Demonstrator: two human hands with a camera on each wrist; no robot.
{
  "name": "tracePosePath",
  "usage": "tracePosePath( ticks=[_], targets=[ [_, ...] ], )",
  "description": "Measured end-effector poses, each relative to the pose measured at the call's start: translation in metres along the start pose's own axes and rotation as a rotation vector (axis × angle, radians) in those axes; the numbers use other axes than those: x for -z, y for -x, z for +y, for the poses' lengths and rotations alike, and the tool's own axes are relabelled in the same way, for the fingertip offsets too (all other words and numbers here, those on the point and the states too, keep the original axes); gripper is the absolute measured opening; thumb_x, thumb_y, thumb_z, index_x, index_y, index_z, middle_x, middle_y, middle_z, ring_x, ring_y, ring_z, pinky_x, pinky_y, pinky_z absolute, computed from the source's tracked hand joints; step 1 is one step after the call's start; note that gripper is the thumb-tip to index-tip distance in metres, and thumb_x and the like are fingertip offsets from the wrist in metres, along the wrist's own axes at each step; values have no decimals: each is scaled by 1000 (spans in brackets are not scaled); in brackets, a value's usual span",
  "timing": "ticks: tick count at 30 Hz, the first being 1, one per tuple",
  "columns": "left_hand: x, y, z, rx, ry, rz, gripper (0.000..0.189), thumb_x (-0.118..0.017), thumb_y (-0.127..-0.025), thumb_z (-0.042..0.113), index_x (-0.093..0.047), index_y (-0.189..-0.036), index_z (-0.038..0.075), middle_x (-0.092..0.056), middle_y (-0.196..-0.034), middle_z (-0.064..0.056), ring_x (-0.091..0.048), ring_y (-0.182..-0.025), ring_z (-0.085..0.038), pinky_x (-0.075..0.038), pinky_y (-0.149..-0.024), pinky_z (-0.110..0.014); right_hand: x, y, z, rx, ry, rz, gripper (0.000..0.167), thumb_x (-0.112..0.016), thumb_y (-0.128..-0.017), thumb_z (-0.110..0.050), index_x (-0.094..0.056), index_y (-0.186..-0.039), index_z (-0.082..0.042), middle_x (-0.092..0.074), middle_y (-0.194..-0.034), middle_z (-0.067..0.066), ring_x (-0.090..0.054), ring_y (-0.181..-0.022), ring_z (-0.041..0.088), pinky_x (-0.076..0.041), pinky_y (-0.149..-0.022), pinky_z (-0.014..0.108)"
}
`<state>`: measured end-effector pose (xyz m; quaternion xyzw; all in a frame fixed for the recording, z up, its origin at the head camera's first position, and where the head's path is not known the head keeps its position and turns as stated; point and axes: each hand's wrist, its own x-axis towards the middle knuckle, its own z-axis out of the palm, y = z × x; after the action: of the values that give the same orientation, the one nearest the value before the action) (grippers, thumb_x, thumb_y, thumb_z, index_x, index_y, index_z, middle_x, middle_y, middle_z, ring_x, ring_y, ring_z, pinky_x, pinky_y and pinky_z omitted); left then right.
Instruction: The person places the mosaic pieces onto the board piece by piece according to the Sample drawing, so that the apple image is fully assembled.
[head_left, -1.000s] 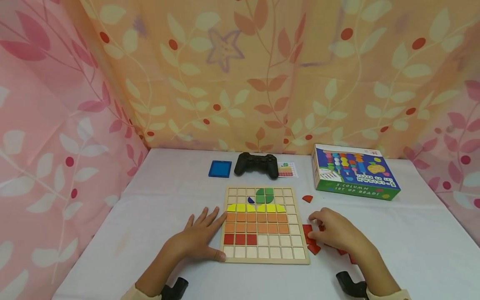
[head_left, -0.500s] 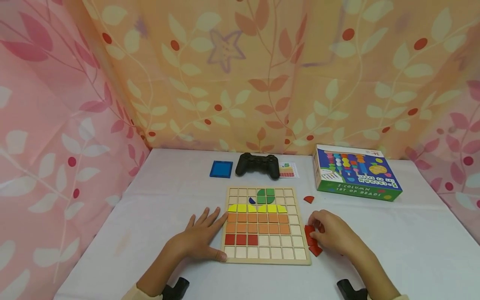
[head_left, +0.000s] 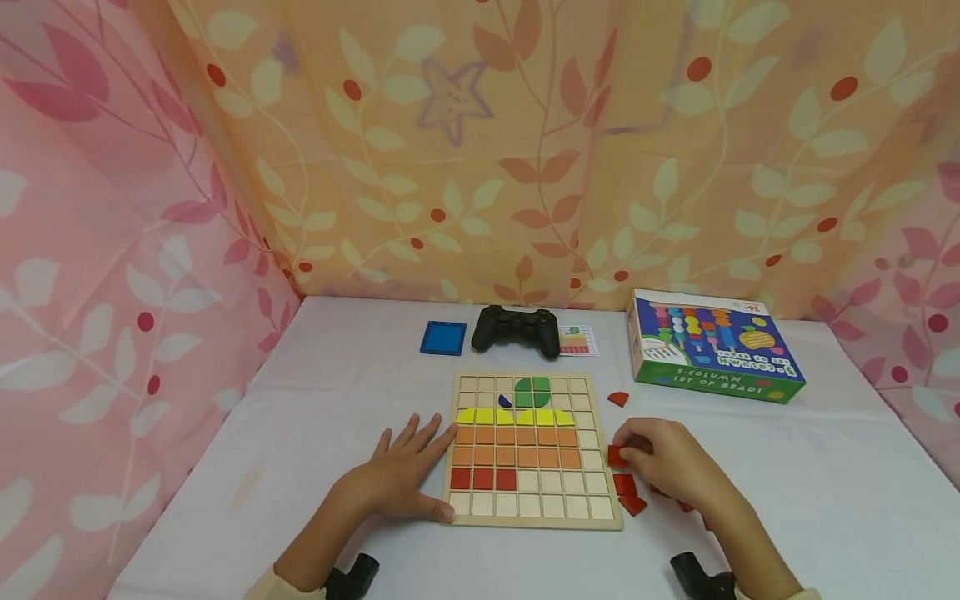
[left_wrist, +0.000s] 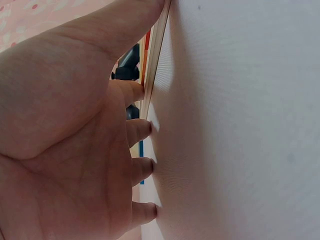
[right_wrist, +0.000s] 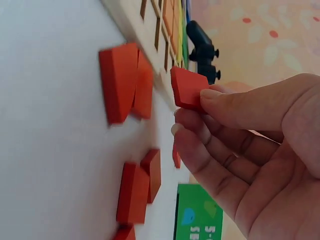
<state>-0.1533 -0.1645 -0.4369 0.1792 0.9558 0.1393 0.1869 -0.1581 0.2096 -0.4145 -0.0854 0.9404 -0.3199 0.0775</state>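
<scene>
A wooden grid board [head_left: 540, 524] lies flat with rows of yellow, orange and red pieces, plus a green group and one blue piece near the top. Three red square tiles [head_left: 483, 479] start its lower coloured row. Fingers spread, my left hand [head_left: 397, 483] rests at the board's left edge, thumb on the lower left corner. My right hand [head_left: 667, 454] pinches a red square tile [right_wrist: 190, 89] between thumb and fingers, just off the board's right edge. Below that hand lie more red pieces [head_left: 624, 484], some partly hidden by it; the right wrist view shows several red blocks [right_wrist: 120, 82].
Behind the board are a blue square tray-like thing [head_left: 443, 337], a black game controller [head_left: 516, 332] and a pattern card [head_left: 579, 342] partly covered by it. A boxed bead set [head_left: 716, 346] stands back right. One red quarter-round piece [head_left: 618, 399] lies nearer the board.
My right hand has picked a red tile from the pieces beside the board and shifted it slightly away from them. My left hand stays in place at the board.
</scene>
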Motion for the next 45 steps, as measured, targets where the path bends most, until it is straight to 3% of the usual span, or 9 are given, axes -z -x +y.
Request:
tracePosePath(
  ticks=[5,11,17,24,34,39,45],
  targets=[
    [1,2,2,4,9,3,119,-79,-65,72,-27,-161,24,-18,-166,-8,-5,-152,-38,-5,-114,-68,-7,-4,-12,6,-45,-6,12,-74,-88,-1,-73,-91,-13,-66,-87,-1,-57,-79,18,-57,-76,34],
    [2,3,3,-1,16,-1,118,-78,-66,72,-27,-161,25,-18,-166,-7,-4,-152,-38,-5,-114,-68,-24,-11,-30,101,-43,-18,16,-74,-87,2,-72,-88,-14,-65,-86,-5,-56,-80,16,-56,-80,36],
    [2,3,3,0,11,0,118,-78,-65,72,-26,-161,25,-18,-166,-7,-4,-152,-38,-5,-114,-68,-46,-14,-49,229,-18,-29,19,-74,-86,5,-73,-87,-15,-64,-83,-8,-56,-78,13,-55,-76,31],
    [1,1,3,-1,10,-1,118,-78,-65,72,-26,-161,25,-17,-166,-7,-4,-152,-37,-4,-114,-67,-63,-14,-66,273,10,-45,17,-74,-87,2,-73,-87,-15,-62,-82,-10,-54,-78,13,-54,-75,30],
    [1,3,4,12,20,4,119,-80,-64,70,-27,-160,25,-18,-166,-7,-4,-152,-37,-4,-114,-67,-71,-9,-72,340,108,-81,5,-78,-86,-7,-75,-88,-11,-55,-81,-10,-50,-74,9,-49,-66,25],
    [1,2,4,8,16,-6,119,-80,-64,71,-27,-161,25,-18,-166,-7,-4,-152,-37,-5,-114,-68,-71,-6,-69,412,115,-78,11,-76,-85,-2,-77,-86,-12,-55,-83,-11,-52,-75,6,-50,-67,25],
    [0,0,2,4,3,-7,118,-78,-65,72,-26,-161,26,-17,-167,-7,-3,-152,-37,-5,-114,-68,-72,-4,-68,440,102,-54,16,-77,-85,2,-77,-86,-14,-58,-85,-11,-54,-78,6,-53,-71,26]
  ],
)
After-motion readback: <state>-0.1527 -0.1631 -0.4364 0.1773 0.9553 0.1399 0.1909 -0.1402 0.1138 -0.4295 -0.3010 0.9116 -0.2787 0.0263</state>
